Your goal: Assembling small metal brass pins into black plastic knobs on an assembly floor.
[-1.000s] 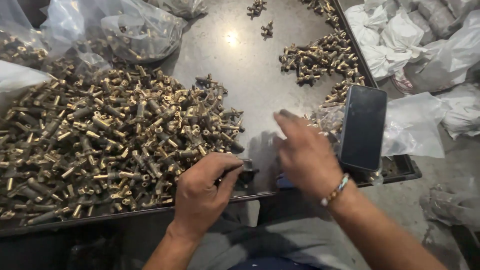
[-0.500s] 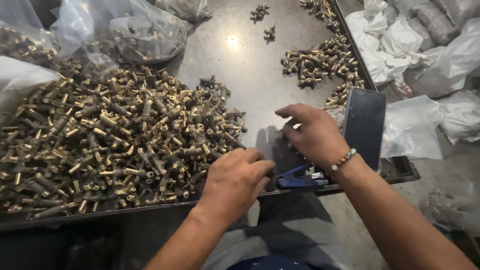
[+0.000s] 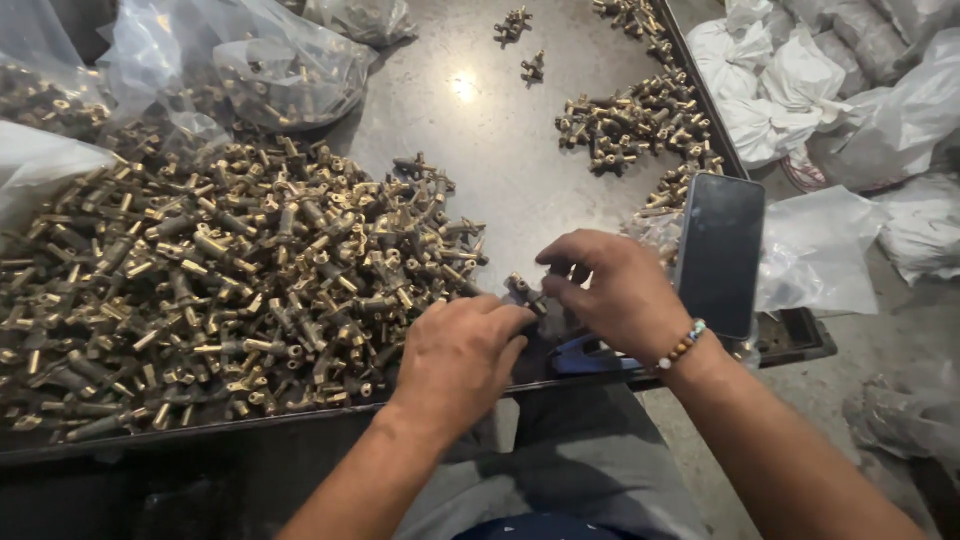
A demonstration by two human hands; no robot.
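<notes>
My left hand [image 3: 458, 358] and my right hand [image 3: 610, 292] meet near the front edge of a dark metal tray [image 3: 490, 140]. Between their fingertips is one small brass fitting [image 3: 522, 290], pinched from both sides. A big heap of the same brass fittings [image 3: 220, 280] lies just left of my left hand. Under my right wrist, which wears a bead bracelet, sits a blue-handled tool [image 3: 590, 355], partly hidden. A black phone [image 3: 720, 255] leans upright right beside my right hand.
A smaller pile of brass fittings [image 3: 635, 120] lies at the tray's far right. Clear plastic bags of parts [image 3: 260, 70] sit at the back left. White and clear bags [image 3: 820, 90] crowd the floor to the right.
Both hands have shifted slightly up and right, closing together on a brass fitting. The view has tilted a little.
</notes>
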